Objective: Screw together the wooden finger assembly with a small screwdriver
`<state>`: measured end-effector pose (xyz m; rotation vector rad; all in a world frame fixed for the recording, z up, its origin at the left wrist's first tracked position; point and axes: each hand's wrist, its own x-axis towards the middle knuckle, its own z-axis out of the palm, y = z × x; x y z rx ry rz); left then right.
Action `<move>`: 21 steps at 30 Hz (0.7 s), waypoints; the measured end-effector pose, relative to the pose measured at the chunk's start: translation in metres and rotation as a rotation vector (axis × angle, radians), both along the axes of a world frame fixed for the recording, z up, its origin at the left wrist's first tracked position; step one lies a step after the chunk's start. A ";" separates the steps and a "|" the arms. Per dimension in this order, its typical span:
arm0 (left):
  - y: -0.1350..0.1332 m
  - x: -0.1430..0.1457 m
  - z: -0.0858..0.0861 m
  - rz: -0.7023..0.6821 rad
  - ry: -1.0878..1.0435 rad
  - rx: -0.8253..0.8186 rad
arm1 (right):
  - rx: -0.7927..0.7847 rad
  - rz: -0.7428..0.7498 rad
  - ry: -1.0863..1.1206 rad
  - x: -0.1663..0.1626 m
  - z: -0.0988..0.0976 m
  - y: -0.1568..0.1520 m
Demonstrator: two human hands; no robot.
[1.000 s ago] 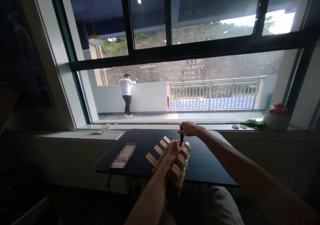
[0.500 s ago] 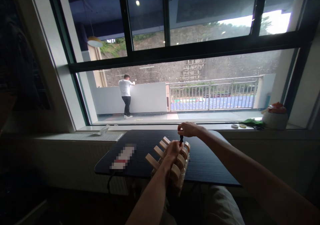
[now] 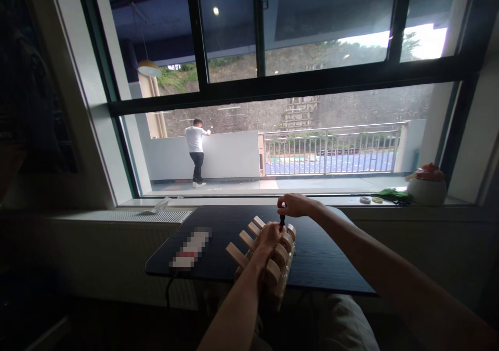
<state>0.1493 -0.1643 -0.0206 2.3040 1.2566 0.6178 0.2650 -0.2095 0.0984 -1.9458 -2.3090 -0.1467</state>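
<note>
A pale wooden frame (image 3: 236,255) with several flat slats and rounded blocks lies tilted at the near edge of the dark table, partly over my lap. My left hand (image 3: 270,235) rests across its middle, fingers closed around a wooden part beside the tool's lower end. Above it, my right hand (image 3: 293,204) pinches the top of a small dark upright tool, which looks like a screwdriver (image 3: 282,219). The tool's tip and whatever it touches are hidden by my left fingers.
The black table (image 3: 323,262) stands against a windowsill. A blurred-out flat item (image 3: 191,249) lies on its left side. On the sill are a white pot (image 3: 427,187), tape rolls (image 3: 365,200) and a clear plastic piece (image 3: 160,205). Outside, a person (image 3: 197,151) leans on a wall.
The view has tilted slightly, so the scene sits a little lower. My hands, the tool and the wooden frame keep nearly the same positions.
</note>
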 end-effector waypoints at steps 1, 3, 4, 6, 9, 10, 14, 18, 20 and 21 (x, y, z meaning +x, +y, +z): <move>0.001 0.001 0.000 -0.005 0.009 0.023 | -0.005 0.011 0.004 0.001 0.002 -0.001; 0.002 0.001 -0.001 -0.013 0.017 0.048 | -0.007 0.023 0.013 0.002 0.004 -0.001; 0.003 0.001 -0.002 -0.018 0.017 0.059 | -0.007 0.020 0.017 0.001 0.003 0.000; 0.004 0.001 -0.003 -0.027 0.016 0.086 | -0.003 0.000 0.023 0.000 -0.001 0.002; 0.003 0.000 -0.004 -0.031 0.018 0.130 | 0.019 -0.037 0.026 -0.003 -0.007 0.005; 0.003 0.000 -0.004 -0.026 0.017 0.141 | 0.027 -0.042 0.025 -0.003 -0.007 0.005; 0.003 0.001 -0.004 -0.011 0.004 0.166 | 0.018 -0.011 0.025 0.000 0.000 0.003; 0.002 0.000 -0.006 -0.014 -0.027 0.152 | 0.004 0.045 0.028 0.003 0.008 0.001; 0.002 0.000 -0.007 -0.014 -0.045 0.142 | 0.017 0.039 0.031 0.002 0.005 0.002; 0.002 0.000 -0.007 -0.015 -0.052 0.138 | 0.028 0.026 0.033 0.001 0.003 0.003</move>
